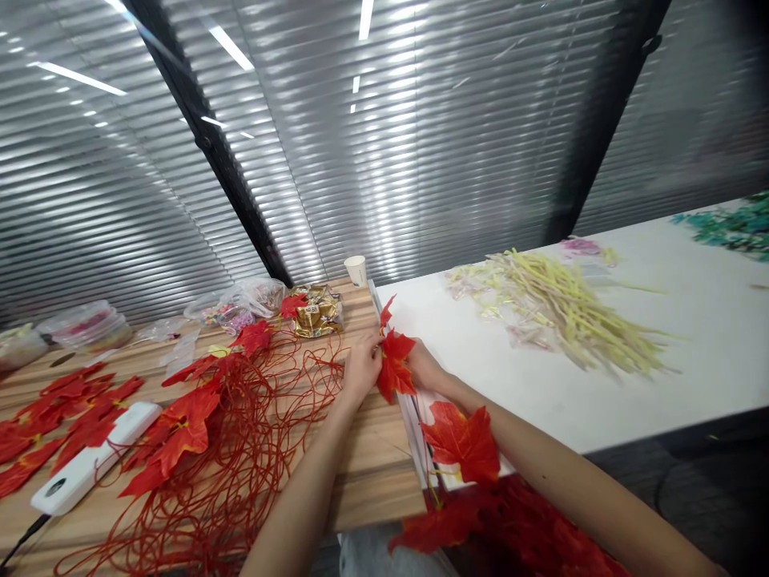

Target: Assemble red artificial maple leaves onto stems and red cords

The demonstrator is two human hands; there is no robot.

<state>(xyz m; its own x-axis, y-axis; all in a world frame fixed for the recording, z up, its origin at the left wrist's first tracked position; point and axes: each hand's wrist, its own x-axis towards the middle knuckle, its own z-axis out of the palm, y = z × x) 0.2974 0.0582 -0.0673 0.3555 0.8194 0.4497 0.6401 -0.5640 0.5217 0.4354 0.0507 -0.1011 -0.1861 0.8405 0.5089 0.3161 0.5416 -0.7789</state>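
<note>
My left hand [362, 362] is closed, its fingertips pinching the edge of a red artificial maple leaf [396, 365]. From the other side, my right hand [424, 365] grips the same leaf, its fingers partly hidden behind it. A second maple leaf [461, 441] hangs below, against my right forearm, and more red leaves [510, 521] gather at my lap. Left of my arms spreads a tangled heap of red cord [240, 449]. Further red leaves [186, 425] lie on and beside that cord.
The wooden table [376, 449] meets a white table [481, 361] carrying yellow stems [577, 312]. A white power strip [96, 457] lies at left. Behind stand plastic tubs [87, 324], a gold package [321, 312] and a paper cup [356, 271]. Teal foliage [733, 224] is far right.
</note>
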